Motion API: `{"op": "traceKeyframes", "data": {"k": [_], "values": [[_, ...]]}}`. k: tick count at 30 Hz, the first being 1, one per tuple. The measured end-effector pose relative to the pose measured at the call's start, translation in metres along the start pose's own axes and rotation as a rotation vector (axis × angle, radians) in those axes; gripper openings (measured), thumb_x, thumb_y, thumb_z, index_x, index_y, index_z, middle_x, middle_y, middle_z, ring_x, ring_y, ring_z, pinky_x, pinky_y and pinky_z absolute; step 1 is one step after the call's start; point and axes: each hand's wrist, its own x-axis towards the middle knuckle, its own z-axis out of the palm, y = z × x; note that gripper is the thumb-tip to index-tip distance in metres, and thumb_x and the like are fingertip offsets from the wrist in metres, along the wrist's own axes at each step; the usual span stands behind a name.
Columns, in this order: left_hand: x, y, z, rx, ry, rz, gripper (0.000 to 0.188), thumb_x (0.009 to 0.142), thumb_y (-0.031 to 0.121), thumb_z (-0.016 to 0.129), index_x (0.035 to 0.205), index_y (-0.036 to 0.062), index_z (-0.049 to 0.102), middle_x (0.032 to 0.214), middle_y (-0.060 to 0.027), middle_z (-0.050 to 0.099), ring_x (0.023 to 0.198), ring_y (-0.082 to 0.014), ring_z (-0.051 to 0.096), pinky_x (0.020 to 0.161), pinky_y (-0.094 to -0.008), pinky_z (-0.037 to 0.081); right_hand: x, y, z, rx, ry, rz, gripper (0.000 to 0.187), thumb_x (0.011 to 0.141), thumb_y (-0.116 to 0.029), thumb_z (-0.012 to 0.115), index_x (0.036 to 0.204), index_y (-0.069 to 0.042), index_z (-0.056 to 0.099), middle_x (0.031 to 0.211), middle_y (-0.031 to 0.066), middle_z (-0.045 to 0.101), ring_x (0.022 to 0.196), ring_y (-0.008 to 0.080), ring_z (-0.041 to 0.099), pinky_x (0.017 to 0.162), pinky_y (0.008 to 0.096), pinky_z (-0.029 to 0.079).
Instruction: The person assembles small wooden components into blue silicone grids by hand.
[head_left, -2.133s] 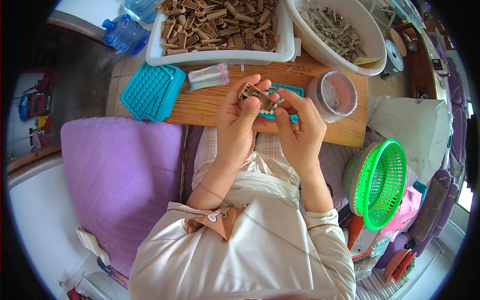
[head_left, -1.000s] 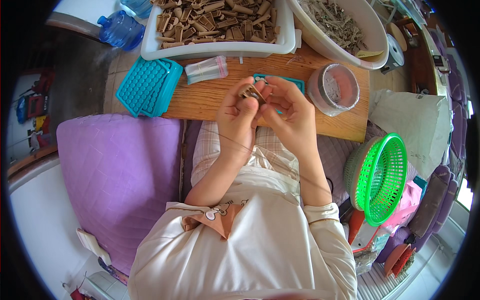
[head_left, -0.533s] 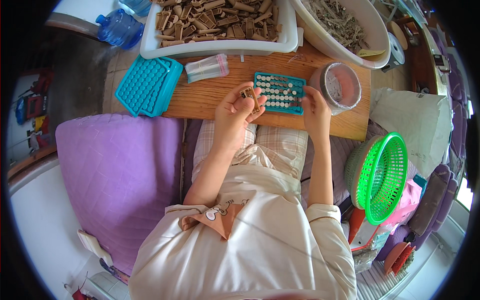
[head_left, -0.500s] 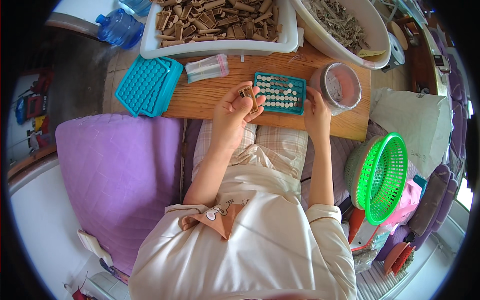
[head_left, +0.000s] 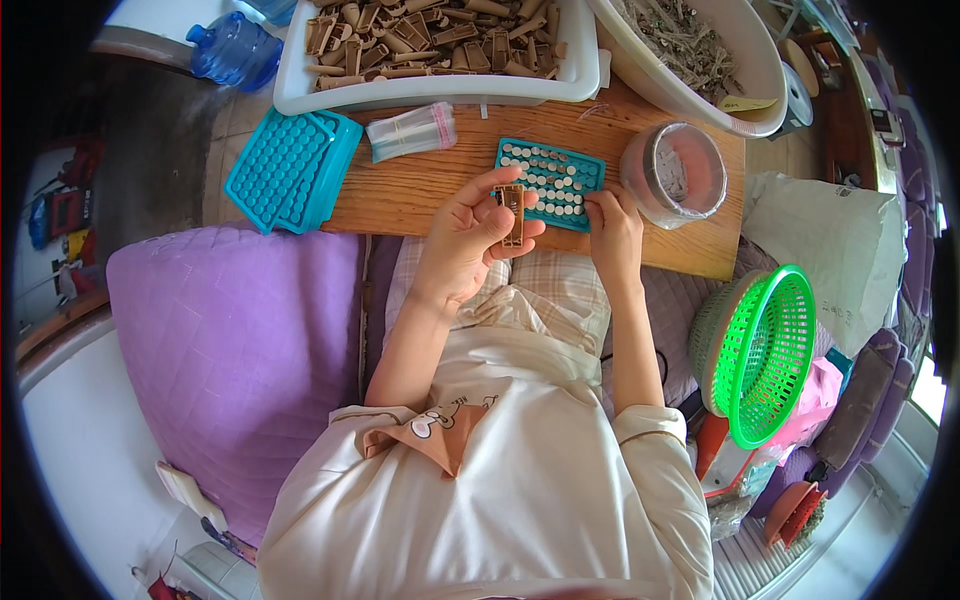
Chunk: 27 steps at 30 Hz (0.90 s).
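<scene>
The left hand (head_left: 470, 235) has its fingers (head_left: 495, 182) curled around a small brown slotted piece (head_left: 513, 213), thumb and fingertips pinching it upright just over the near edge of the bench (head_left: 420, 190); the right hand (head_left: 612, 222) rests its fingers (head_left: 598, 203) bent and close together on the near right corner of a small teal tray (head_left: 550, 180) filled with rows of pale round pellets, and whether they pinch one of them cannot be told; the brown piece is just beside that tray, on its left, at the middle of the bench's near edge; beyond the tray, a clear round jar (head_left: 675, 175) stands near the bench's right end, with small pale bits inside; a clear plastic packet (head_left: 412, 131) lies left of the tray toward the far edge; a larger teal tray (head_left: 290, 168) with round pockets hangs over the bench's left end; along the far edge sits a white rectangular tub (head_left: 440, 50) heaped with more brown pieces, and at the far right corner a white oval basin (head_left: 700, 55) of thin pale-brown bits; off the bench, a purple quilted cushion (head_left: 235, 370) lies to the person's left and a green mesh basket (head_left: 765, 355) to the right.
</scene>
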Motion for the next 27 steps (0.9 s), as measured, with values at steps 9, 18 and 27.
{"op": "traceKeyframes", "data": {"k": [9, 18, 27], "values": [[-0.005, 0.004, 0.008, 0.134, -0.007, -0.024, 0.043, 0.075, 0.011, 0.062, 0.113, 0.0012, 0.045, 0.097, -0.0112, 0.057, 0.080, -0.0201, 0.060, 0.064, -0.0283, 0.054, -0.006, -0.081, -0.016, 0.383, 0.292, -0.077, 0.013, 0.067, 0.003, 0.062, 0.079, -0.003, 0.059, 0.090, 0.0114, 0.053, 0.083, 0.0239, 0.055, 0.067, 0.0307, 0.045], [-0.006, -0.003, 0.018, 0.184, -0.047, -0.062, 0.038, 0.077, 0.002, 0.057, 0.114, -0.0004, 0.046, 0.093, -0.0064, 0.057, 0.082, -0.0113, 0.056, 0.070, -0.0252, 0.051, -0.012, -0.085, -0.009, 0.494, 0.345, -0.234, 0.018, 0.064, 0.007, 0.062, 0.080, -0.002, 0.059, 0.085, 0.0090, 0.055, 0.077, 0.0207, 0.056, 0.060, 0.0266, 0.047], [-0.003, -0.002, 0.019, 0.258, 0.017, -0.098, 0.030, 0.082, 0.013, 0.053, 0.109, 0.0008, 0.049, 0.094, -0.0088, 0.057, 0.077, -0.0132, 0.059, 0.066, -0.0238, 0.050, -0.007, -0.061, -0.027, 0.477, 0.125, -0.297, 0.025, 0.068, 0.005, 0.058, 0.091, -0.002, 0.059, 0.087, 0.0112, 0.057, 0.077, 0.0217, 0.057, 0.065, 0.0298, 0.046]]}}
